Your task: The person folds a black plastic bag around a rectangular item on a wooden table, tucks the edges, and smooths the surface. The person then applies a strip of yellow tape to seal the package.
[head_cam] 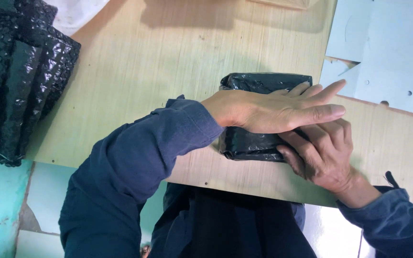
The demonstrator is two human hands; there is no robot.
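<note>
Left hand (268,111) lies flat, grip apart, on black-wrapped parcel (259,83); right hand (323,153) clamps its edge.

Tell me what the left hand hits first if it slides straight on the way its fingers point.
Probably nothing soon: the left hand points right, past the black wrapped parcel, over bare wooden tabletop.

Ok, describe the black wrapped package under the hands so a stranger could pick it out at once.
Start at the pale wooden tabletop. Near its front edge lies the black wrapped package, a flat block in glossy plastic, pressed under the left hand and right hand. Unlike the bubble wrap pile far left, it is smooth and compact.
</note>
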